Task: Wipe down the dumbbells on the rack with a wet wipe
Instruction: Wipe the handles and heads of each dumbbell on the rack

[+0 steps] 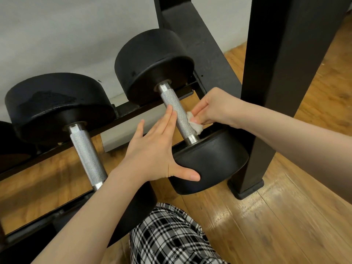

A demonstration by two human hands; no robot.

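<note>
A low black metal dumbbell rack (133,108) stands on a glossy brown wood-plank floor (276,216) against a pale grey wall (57,35), with a thick black square post (270,82) rising at its right end down to a rubber-capped foot.

Two black round-headed dumbbells lie across the rack's rails, side by side and apart. The right dumbbell (152,60) has its far head up near the wall and its near head low, just beside the post; its knurled silver steel handle (178,113) slopes between them. The left dumbbell (57,103) lies parallel, its own knurled silver handle (88,155) running down under the left forearm, its far head scuffed grey on top.

A knee in black-and-white plaid trousers (171,239) shows at the bottom edge.

The left hand (152,149) is spread flat: its straight fingertips touch the left side of the right dumbbell's handle, and its thumb rests on the rim of that dumbbell's near head. The right hand (213,107) comes in from the right, fingers curled, pinching a small crumpled white wet wipe (194,122) against the right side of the same handle, near its lower end just above the near head.
</note>
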